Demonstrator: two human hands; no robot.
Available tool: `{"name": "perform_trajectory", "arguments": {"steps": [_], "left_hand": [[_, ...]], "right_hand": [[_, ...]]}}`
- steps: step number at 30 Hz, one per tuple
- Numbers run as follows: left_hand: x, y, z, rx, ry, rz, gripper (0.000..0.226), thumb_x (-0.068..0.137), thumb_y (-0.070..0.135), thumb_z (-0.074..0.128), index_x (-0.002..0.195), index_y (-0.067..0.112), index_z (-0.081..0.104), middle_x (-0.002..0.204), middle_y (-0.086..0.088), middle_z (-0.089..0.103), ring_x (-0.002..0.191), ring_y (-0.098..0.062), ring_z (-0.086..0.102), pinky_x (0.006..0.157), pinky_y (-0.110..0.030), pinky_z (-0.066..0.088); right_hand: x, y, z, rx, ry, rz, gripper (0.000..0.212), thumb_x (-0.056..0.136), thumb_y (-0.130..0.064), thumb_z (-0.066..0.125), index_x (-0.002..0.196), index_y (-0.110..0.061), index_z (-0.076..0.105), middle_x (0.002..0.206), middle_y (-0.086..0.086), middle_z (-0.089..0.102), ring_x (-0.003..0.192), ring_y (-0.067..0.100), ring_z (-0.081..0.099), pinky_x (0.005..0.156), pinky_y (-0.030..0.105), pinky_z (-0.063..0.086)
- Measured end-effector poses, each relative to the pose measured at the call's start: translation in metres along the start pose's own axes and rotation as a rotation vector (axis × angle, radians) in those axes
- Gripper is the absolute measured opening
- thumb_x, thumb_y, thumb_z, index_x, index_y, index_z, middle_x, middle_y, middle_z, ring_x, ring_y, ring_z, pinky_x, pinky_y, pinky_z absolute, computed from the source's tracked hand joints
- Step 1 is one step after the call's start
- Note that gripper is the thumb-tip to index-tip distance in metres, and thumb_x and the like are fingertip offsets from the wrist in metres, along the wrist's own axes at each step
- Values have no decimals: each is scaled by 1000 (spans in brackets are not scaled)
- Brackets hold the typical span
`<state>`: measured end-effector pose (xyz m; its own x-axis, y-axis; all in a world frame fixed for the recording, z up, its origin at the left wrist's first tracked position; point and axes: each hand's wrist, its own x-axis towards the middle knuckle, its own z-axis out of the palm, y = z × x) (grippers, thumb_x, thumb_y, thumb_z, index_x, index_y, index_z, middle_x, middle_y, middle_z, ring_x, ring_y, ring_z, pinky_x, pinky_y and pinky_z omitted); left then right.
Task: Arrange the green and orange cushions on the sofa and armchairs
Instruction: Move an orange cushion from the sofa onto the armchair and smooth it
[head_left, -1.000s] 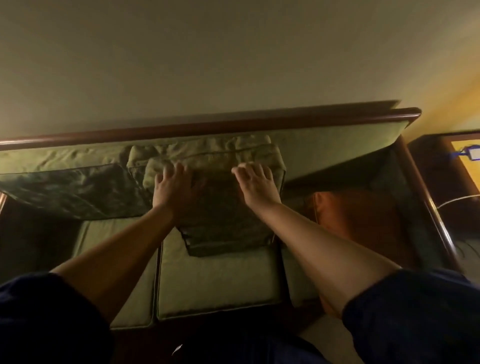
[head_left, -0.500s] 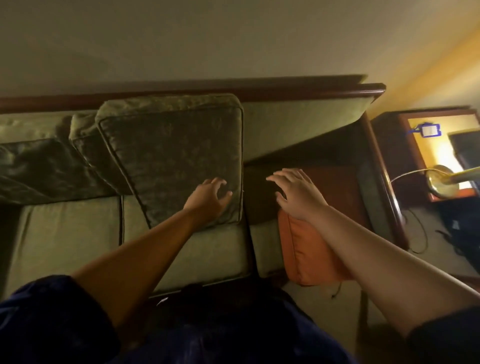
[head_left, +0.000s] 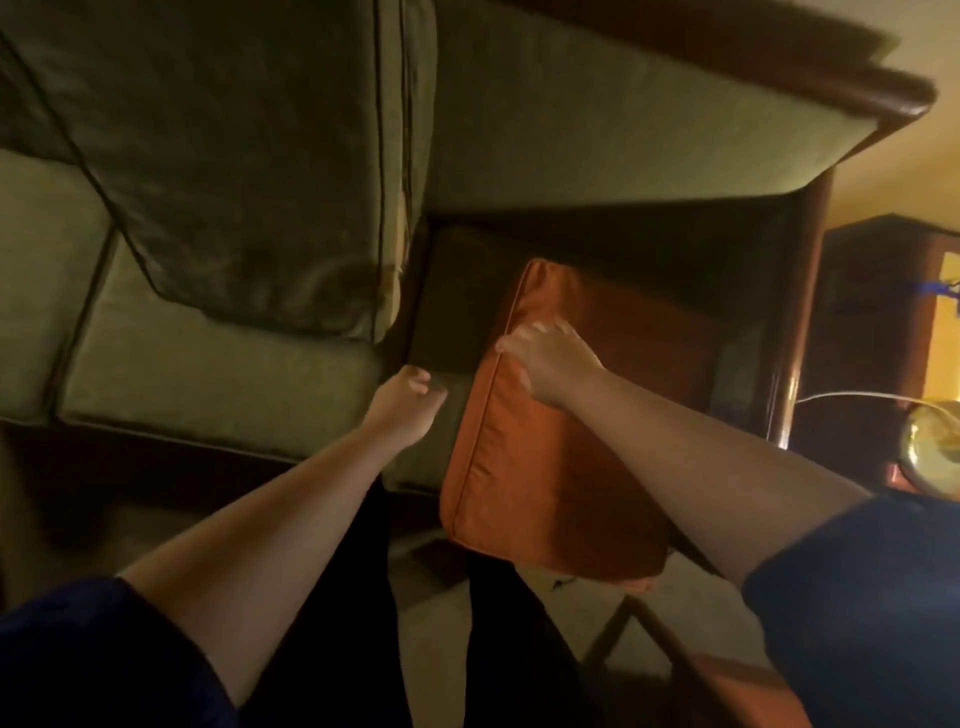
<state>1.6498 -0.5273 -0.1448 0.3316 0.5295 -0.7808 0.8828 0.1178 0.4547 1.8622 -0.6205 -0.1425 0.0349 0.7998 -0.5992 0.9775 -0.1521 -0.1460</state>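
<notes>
An orange cushion (head_left: 561, 457) lies at the right end of the green sofa (head_left: 597, 130), hanging over the seat's front edge. My right hand (head_left: 545, 364) grips its left piped edge near the top. My left hand (head_left: 402, 405) hovers just left of the cushion over the seat, fingers loosely curled, holding nothing. A dark green cushion (head_left: 260, 171) leans upright against the sofa's back, left of the orange one.
The sofa's wooden arm (head_left: 795, 312) rises right of the orange cushion. Beyond it stand a dark side table (head_left: 872, 291) and a brass lamp (head_left: 935, 441). Carpet floor (head_left: 431, 613) and another wooden piece (head_left: 701, 670) lie below.
My left hand left the green cushion, which stays leaning on the back. My right hand came down onto the orange cushion's edge and closed on it. My view swung right and closer.
</notes>
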Motion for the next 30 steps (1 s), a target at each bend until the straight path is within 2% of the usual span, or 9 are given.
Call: {"name": "perform_trajectory", "arguments": {"steps": [2,5,8,10,14,17,21,24,30], "left_hand": [[13,-14,41,-42,21,-61,47,97,40,57,137,16,52,130,-5,62,110,-23,62,93,-36,51],[33,-29,94,-62,26,-88,54,97,44,57,142,14,48,138,-4,57,117,-20,58,88,-30,45],[48,-40,141,-6,13,-74,66,92,53,61,144,15,46,139,-4,55,120,-19,56,95,-34,48],[51,-43,161,62,152,-56,64,89,53,66,140,18,54,134,-3,60,121,-23,58,99,-39,50],[48,-37,176,-12,396,-140,42,94,43,66,128,20,64,122,0,67,109,-20,64,84,-31,50],[40,-24,186,-107,482,-218,28,105,32,48,120,15,63,115,-6,67,100,-21,62,75,-31,41],[26,-5,199,-169,509,-308,34,107,29,30,111,9,57,113,-16,66,104,-36,63,85,-42,47],[-4,8,186,-107,479,-197,41,107,31,31,109,8,64,113,-15,68,103,-34,63,83,-39,47],[-110,61,151,-1,342,201,38,105,31,35,94,11,65,97,-12,70,90,-31,67,74,-38,53]], "right_hand": [[32,20,28,-22,16,-74,59,95,-18,58,150,-32,41,155,3,42,144,28,35,118,53,26],[68,50,66,-198,-32,-154,67,96,-46,60,156,-38,30,163,1,30,151,28,25,121,55,15],[83,72,103,-294,3,-211,65,97,-66,41,155,-40,30,163,0,30,152,29,20,121,55,14],[88,76,117,-372,106,-265,63,98,-67,31,148,-30,42,156,5,40,149,31,24,121,55,16],[112,60,115,-325,245,-448,53,96,-56,37,106,-11,65,107,12,64,111,33,55,110,49,35],[120,38,94,-342,124,-391,60,102,-51,27,82,-13,70,79,8,64,80,29,60,82,41,47],[86,24,67,-312,131,-296,57,102,-50,29,64,-19,56,56,-1,45,55,21,50,65,36,47],[31,20,34,-273,199,-210,49,100,-47,34,61,-22,48,53,-3,35,50,21,41,58,32,34],[-122,34,-32,-74,418,49,52,100,-40,41,50,-24,40,46,-7,41,44,14,44,56,31,43]]}}
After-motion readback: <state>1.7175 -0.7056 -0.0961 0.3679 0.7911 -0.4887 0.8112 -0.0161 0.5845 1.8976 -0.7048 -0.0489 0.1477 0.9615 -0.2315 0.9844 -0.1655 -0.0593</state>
